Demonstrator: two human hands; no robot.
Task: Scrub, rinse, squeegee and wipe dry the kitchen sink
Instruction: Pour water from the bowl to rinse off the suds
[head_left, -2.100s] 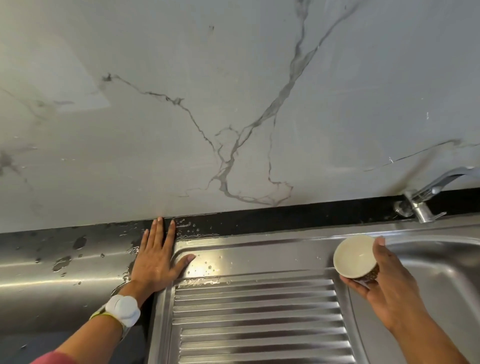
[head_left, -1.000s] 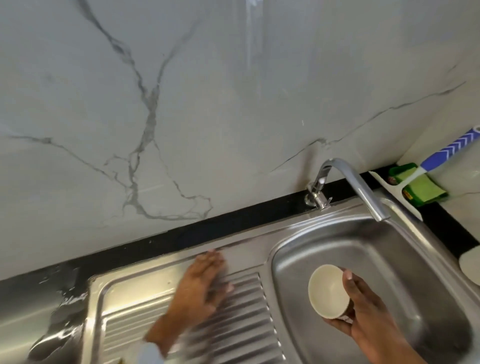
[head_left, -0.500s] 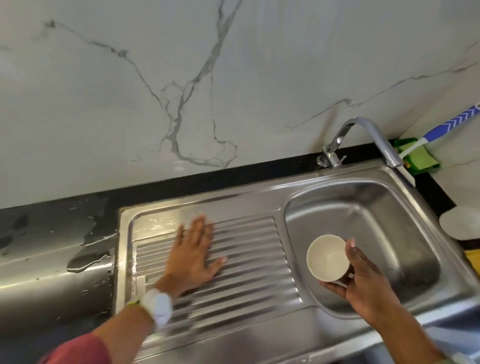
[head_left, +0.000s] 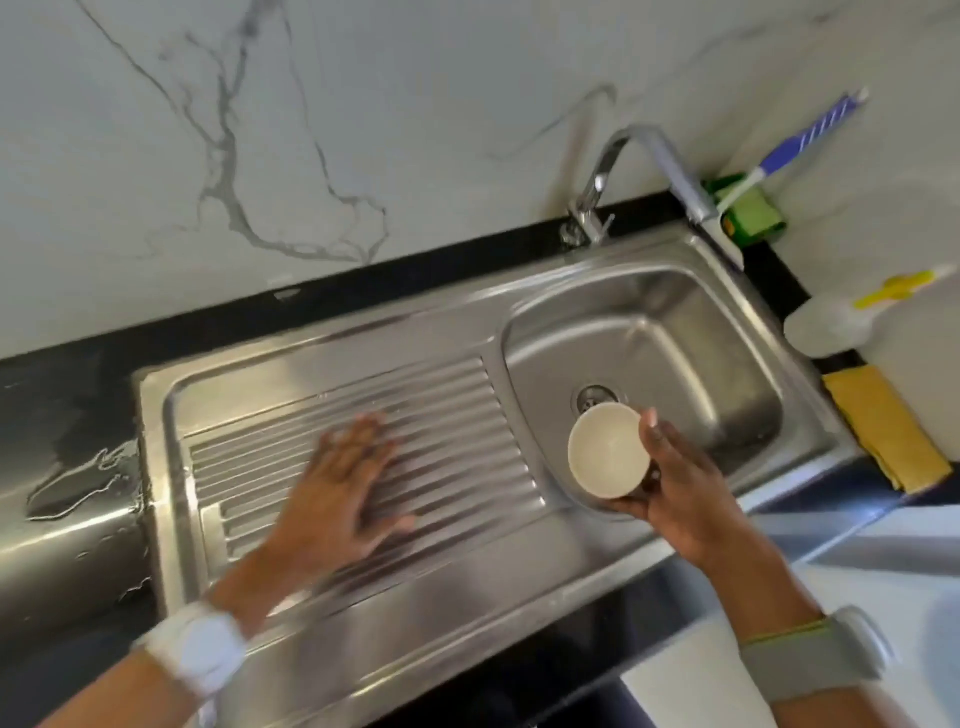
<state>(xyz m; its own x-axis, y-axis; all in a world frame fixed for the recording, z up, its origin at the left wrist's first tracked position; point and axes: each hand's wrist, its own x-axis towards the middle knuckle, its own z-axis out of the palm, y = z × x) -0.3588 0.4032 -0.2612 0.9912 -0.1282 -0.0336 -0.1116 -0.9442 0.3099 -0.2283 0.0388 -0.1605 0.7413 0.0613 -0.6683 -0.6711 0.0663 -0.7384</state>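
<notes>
Two hands over the stainless sink (head_left: 415, 613), which is set in the black counter (head_left: 62, 395) and runs from the counter's left-middle to its right end. Left hand (head_left: 343, 493) lies flat, fingers straight and spread, palm down on the ribbed drainboard (head_left: 467, 415), about mid-board; motion blur on it. Right hand (head_left: 675, 488) grips a small cream cup (head_left: 608, 449), fingers curled round its side, mouth facing the camera, held over the front-left part of the basin (head_left: 701, 364), just in front of the drain (head_left: 596, 397). Steel looks brushed and glossy, with streaky reflections; cannot tell how wet the board is. Water pooled on the counter just left of the sink's left rim. Faucet (head_left: 639, 166) stands at the sink's back edge, spout reaching right over the basin's back-right corner. Green sponge (head_left: 753, 213) at the counter's back-right corner, with a blue-and-white handled tool (head_left: 815, 130) leaning beside it against the marble wall (head_left: 363, 104). Along the right edge: a white object with a yellow part (head_left: 831, 327), blurred, and a yellow cloth (head_left: 888, 431) nearer the front. White band on the left wrist, grey one on the right.
</notes>
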